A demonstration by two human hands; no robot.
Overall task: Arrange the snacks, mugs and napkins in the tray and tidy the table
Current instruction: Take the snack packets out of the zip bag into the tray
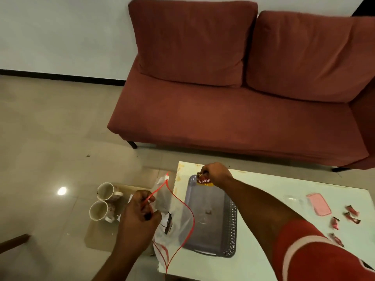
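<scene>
- Your right hand (pixel 216 175) pinches a snack packet (pixel 204 180) reading "ALOO BHU…" over the grey tray (pixel 231 220);
- your left hand (pixel 140 216) grips the red-zipped clear bag (pixel 174 216).

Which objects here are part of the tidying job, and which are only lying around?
Part of the job:
- grey tray
- snack packet in right hand
- zip bag in left hand
- two mugs
- small red sachets
- pink packet

Lying around:
- red sofa
- floor mat
</scene>
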